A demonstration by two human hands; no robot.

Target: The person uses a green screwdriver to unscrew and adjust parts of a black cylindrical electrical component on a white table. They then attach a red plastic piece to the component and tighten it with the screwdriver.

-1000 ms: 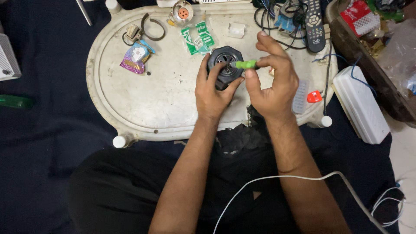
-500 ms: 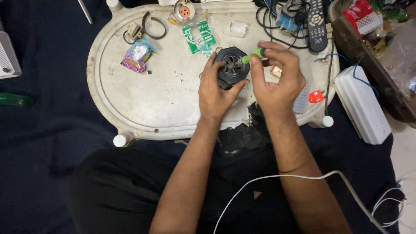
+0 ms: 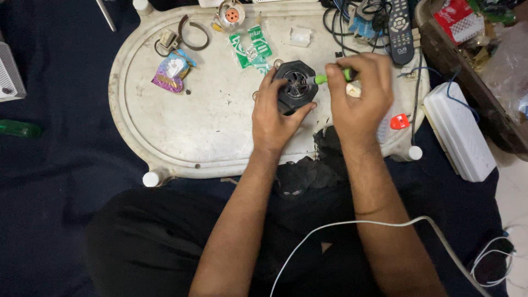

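Observation:
My left hand (image 3: 279, 113) grips a black octagonal part (image 3: 296, 83) with a round grille in its middle, holding it upright on the white oval tray (image 3: 181, 132). My right hand (image 3: 360, 96) holds a green-handled screwdriver (image 3: 333, 76) whose metal tip points left into the middle of the black part. Both forearms reach up from the bottom of the view.
On the tray lie a green packet (image 3: 251, 48), a purple packet (image 3: 171, 71), a metal ring (image 3: 193, 36), a small white block (image 3: 300, 36) and a red piece (image 3: 400, 121). A remote control (image 3: 400, 25) and tangled cables sit at the back right. A white box (image 3: 458, 132) lies to the right. A white cable (image 3: 352, 225) crosses my lap.
Both hands and the black part have shifted slightly up the tray. The screwdriver tip now sits at the part's centre.

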